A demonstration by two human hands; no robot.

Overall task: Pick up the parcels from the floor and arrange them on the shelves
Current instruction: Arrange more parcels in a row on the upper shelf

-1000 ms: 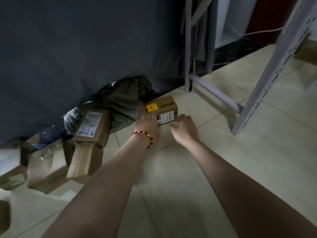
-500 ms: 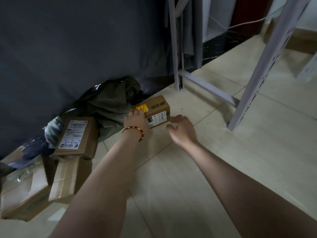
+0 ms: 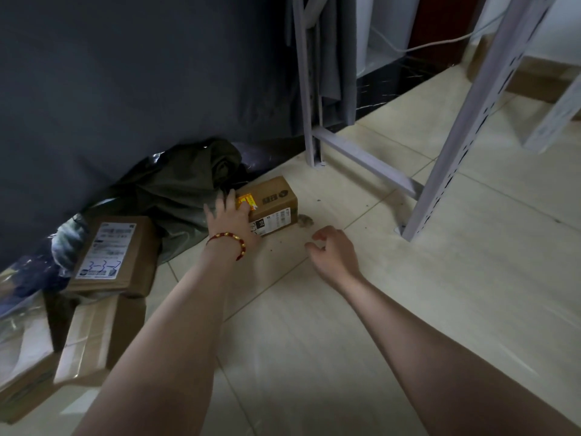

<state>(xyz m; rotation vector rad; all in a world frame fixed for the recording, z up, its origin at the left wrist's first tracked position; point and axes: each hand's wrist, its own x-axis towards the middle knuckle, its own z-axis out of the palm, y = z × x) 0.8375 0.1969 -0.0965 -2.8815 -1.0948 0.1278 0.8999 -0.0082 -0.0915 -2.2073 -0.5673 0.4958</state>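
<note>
A small brown parcel point(image 3: 273, 201) with a yellow sticker lies on the tiled floor by a dark curtain. My left hand point(image 3: 231, 217), with a red bead bracelet on the wrist, is clasped over the parcel's left end and hides that corner. My right hand point(image 3: 336, 253) hovers over the floor a short way to the right of the parcel, fingers loosely curled and holding nothing. Further left lie more parcels: one with a white label point(image 3: 116, 256), a plain carton point(image 3: 91, 335) below it, and a taped one point(image 3: 22, 357) at the frame's edge.
A crumpled dark green bag point(image 3: 182, 190) lies behind the parcels against the grey curtain point(image 3: 125, 73). A grey metal shelf frame stands to the right, with a perforated upright point(image 3: 465, 121), a rear post point(image 3: 306, 89) and a low crossbar point(image 3: 361, 158). Pale floor tiles point(image 3: 314, 341) stretch in front.
My right hand has drawn back from the small parcel's right end and now sits apart from it. My left hand has slid further over the parcel's left end. The view has shifted.
</note>
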